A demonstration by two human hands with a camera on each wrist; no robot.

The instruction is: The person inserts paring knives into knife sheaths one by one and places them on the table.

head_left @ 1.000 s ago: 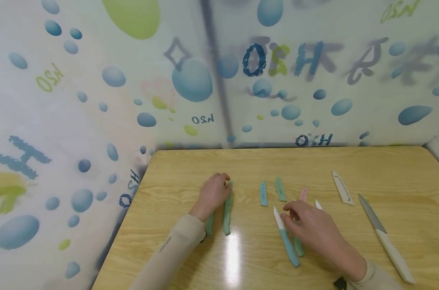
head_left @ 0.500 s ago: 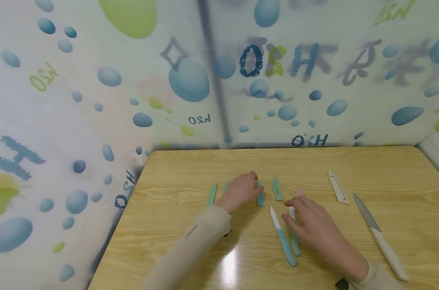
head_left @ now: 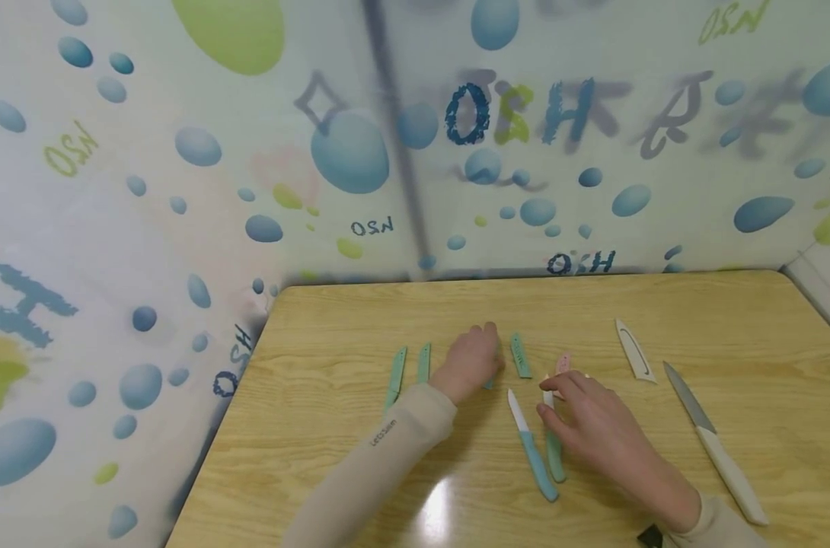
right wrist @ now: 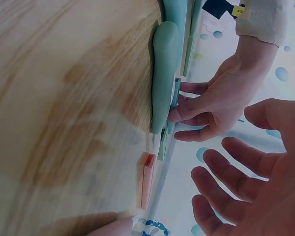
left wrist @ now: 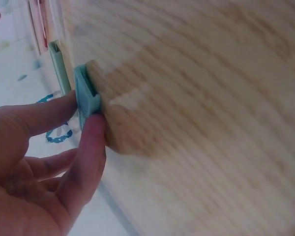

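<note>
My left hand (head_left: 471, 364) pinches a blue blade sheath (left wrist: 86, 96) between thumb and finger at the table surface; in the head view the hand hides most of it. My right hand (head_left: 596, 422) hovers with relaxed, spread fingers, holding nothing. Beside it lie a paring knife with a blue handle (head_left: 540, 466) and white blade, and a green-handled knife (head_left: 555, 459), partly covered by that hand. A green sheath (head_left: 520, 356) lies just right of my left hand. Beyond my right fingers is a pink sheath (head_left: 563, 363).
Two green sheathed knives, one farther left (head_left: 397, 374) and one nearer my left hand (head_left: 424, 364), are partly behind the left sleeve. On the right lie a white sheath (head_left: 635, 352) and a large white-handled knife (head_left: 730, 473). A patterned wall curtain (head_left: 360, 251) borders the wooden table (head_left: 333, 320).
My left hand has moved right, from the green sheathed knives to the blue sheath, and now pinches it. My right hand stays nearly in place above the knives.
</note>
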